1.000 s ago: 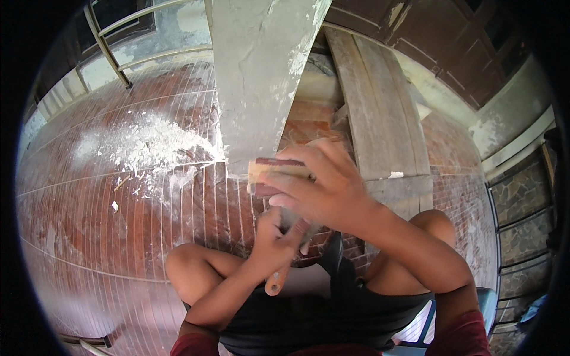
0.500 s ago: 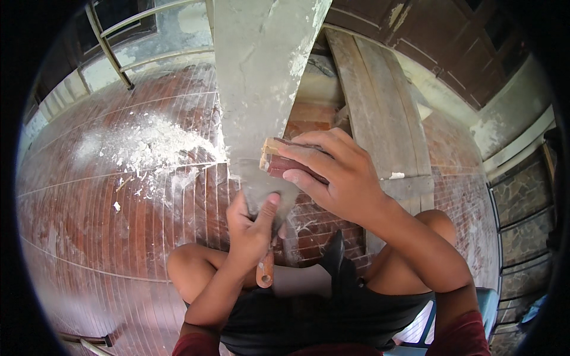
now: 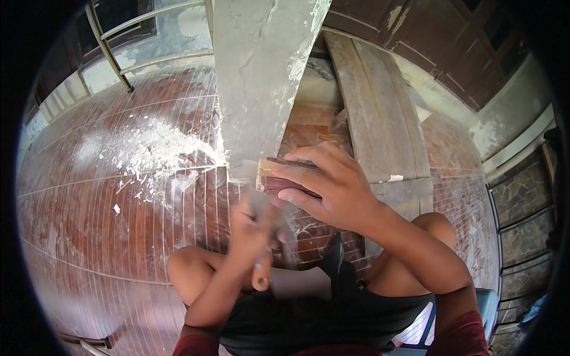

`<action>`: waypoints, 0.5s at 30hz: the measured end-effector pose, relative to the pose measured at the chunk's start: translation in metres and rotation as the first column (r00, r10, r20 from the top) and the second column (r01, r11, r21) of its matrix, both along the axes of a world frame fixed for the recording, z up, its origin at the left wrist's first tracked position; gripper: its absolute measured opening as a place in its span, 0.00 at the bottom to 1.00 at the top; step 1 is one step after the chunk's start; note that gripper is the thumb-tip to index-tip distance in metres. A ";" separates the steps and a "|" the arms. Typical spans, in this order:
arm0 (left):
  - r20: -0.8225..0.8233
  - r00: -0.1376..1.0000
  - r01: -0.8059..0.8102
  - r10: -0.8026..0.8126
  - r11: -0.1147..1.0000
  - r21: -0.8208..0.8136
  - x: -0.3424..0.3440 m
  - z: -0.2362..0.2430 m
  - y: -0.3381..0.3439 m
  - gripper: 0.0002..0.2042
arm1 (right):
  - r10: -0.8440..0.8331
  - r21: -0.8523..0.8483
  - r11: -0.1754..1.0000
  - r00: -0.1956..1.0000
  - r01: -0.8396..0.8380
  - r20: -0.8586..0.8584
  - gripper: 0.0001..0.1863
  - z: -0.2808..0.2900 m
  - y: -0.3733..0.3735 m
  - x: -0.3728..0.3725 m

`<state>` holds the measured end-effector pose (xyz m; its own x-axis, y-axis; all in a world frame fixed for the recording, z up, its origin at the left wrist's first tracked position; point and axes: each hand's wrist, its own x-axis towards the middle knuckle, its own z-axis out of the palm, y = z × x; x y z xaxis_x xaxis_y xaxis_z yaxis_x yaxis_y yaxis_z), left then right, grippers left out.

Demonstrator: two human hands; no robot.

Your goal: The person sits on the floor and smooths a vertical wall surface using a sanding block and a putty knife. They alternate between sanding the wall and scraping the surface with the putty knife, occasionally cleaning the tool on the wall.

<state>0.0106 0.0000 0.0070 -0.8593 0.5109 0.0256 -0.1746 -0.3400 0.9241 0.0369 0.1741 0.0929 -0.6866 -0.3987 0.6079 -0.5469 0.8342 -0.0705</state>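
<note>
My right hand [image 3: 332, 184] grips a pale wooden block wrapped in maroon sandpaper [image 3: 274, 187], held before the foot of a grey plastered pillar [image 3: 255, 83]. Below it my left hand [image 3: 249, 228] is closed round a putty knife, whose orange wooden handle [image 3: 261, 276] points down toward my lap. The knife's blade and my left fingers are smeared by motion. A pile of white flakes and powder [image 3: 148, 142] lies on the red floor left of the pillar.
Weathered planks [image 3: 380, 113] lean right of the pillar, below brown panelled doors [image 3: 427, 41]. A metal railing [image 3: 110, 41] stands at back left, dark bars [image 3: 522, 225] at the far right. My crossed legs are at the bottom, over something blue-grey [image 3: 484, 302].
My left hand and the putty knife moved left over the last second. The sanding block rose, then came down slightly to the pillar's lower part.
</note>
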 end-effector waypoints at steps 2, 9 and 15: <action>-0.061 0.980 0.188 -0.190 0.982 -0.033 0.019 -0.004 0.014 0.07 | -0.010 -0.013 1.000 0.999 0.010 -0.049 0.18 0.000 0.002 -0.005; 0.016 0.941 0.330 -0.337 0.930 0.161 0.023 -0.010 0.009 0.15 | -0.091 -0.220 0.972 0.996 0.088 -0.004 0.14 0.019 0.023 -0.011; -0.054 0.920 0.388 -0.388 0.883 0.263 0.017 -0.006 0.005 0.19 | -0.036 -0.550 0.817 0.967 0.174 0.252 0.15 0.028 0.022 -0.003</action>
